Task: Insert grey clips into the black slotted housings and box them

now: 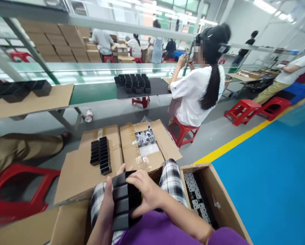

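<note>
A row of several black open-topped plastic boxes [121,206] is held upright above my lap, between my two hands. My left hand [107,200] presses along its left side, thumb up near the top end. On the other side, my right hand [146,190] reaches over with its fingers on the top edge and its thumb lower down, gripping the boxes. What lies under the right palm is hidden. Just beyond my hands, two rows of similar black boxes [100,154] lie on the flap of a cardboard carton [76,170].
An open carton [130,143] shows bagged small parts. Right of my knee stands a deep carton [219,190] with rows of light-coloured parts. More black boxes [137,83] sit on the bench [93,94]. A co-worker [197,88] sits on a red stool [184,132].
</note>
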The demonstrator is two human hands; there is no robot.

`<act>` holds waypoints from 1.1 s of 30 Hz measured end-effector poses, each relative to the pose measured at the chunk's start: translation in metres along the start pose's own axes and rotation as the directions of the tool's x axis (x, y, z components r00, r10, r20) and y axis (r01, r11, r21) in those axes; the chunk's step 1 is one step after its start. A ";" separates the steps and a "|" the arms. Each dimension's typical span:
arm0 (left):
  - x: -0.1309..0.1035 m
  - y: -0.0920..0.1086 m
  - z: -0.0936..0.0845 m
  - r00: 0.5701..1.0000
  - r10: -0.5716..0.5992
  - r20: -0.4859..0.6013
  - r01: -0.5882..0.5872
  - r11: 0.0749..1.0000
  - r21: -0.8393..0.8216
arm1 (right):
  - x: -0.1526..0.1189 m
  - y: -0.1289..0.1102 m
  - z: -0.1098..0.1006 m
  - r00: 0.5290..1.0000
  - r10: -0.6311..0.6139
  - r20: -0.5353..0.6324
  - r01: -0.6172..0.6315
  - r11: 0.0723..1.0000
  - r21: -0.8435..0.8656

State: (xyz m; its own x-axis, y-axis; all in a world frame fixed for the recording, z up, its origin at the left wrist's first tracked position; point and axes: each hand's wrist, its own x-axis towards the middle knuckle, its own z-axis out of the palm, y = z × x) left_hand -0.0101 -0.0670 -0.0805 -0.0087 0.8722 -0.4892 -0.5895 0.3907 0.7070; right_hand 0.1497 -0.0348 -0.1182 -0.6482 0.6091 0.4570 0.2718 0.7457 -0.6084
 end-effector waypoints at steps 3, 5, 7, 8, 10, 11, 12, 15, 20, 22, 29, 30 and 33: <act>-0.004 -0.012 0.007 0.999 -0.036 -0.033 0.034 0.998 -0.049 | -0.012 0.001 0.000 0.999 0.032 -0.016 -0.031 0.999 0.009; -0.009 -0.020 0.014 0.994 -0.066 -0.086 0.059 0.995 -0.081 | -0.021 0.001 -0.004 0.998 0.060 -0.017 -0.059 0.998 0.014; -0.016 -0.028 0.024 0.988 -0.098 -0.119 0.086 0.991 -0.104 | -0.032 -0.002 -0.010 0.998 0.063 -0.017 -0.063 0.998 0.013; -0.020 -0.033 0.029 0.986 -0.114 -0.122 0.101 0.989 -0.106 | -0.037 -0.004 -0.012 0.998 0.057 -0.009 -0.057 0.998 0.008; -0.026 -0.043 0.037 0.985 -0.136 -0.110 0.126 0.987 -0.095 | -0.047 -0.011 -0.015 0.998 0.053 0.015 -0.053 0.999 -0.006; -0.029 -0.048 0.040 0.984 -0.140 -0.109 0.131 0.987 -0.089 | -0.052 -0.015 -0.016 0.998 0.061 0.030 -0.061 0.998 -0.013; -0.030 -0.053 0.042 0.983 -0.141 -0.117 0.131 0.987 -0.089 | -0.057 -0.019 -0.017 0.996 0.074 0.045 -0.073 0.997 -0.022; -0.032 -0.068 0.043 0.981 -0.134 -0.139 0.116 0.984 -0.135 | -0.067 -0.026 -0.017 0.990 0.110 0.085 -0.106 0.993 -0.057; -0.027 -0.081 0.037 0.973 -0.136 -0.186 0.109 0.984 -0.144 | -0.073 -0.019 -0.013 0.983 0.092 0.156 -0.076 0.991 -0.110; -0.028 -0.083 0.034 0.960 -0.133 -0.246 0.123 0.991 -0.055 | -0.074 -0.013 -0.010 0.981 0.084 0.172 -0.064 0.991 -0.118; -0.043 -0.095 0.020 0.925 -0.190 -0.330 0.211 0.977 0.029 | -0.074 -0.008 0.003 0.972 0.043 0.232 0.006 0.978 -0.207; -0.043 -0.097 0.018 0.914 -0.198 -0.354 0.223 0.974 0.030 | -0.074 -0.009 0.005 0.967 0.037 0.251 0.019 0.976 -0.216; -0.038 -0.101 0.011 0.894 -0.189 -0.407 0.233 0.971 0.060 | -0.074 -0.013 0.008 0.965 0.047 0.258 0.015 0.973 -0.232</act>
State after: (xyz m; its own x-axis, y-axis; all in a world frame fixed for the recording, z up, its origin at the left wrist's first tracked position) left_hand 0.0586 -0.1361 -0.1278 -0.2248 0.5858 -0.7787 -0.5257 0.5999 0.6031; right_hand 0.1884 -0.0915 -0.1489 -0.7962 0.5532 0.2449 0.4198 0.7967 -0.4348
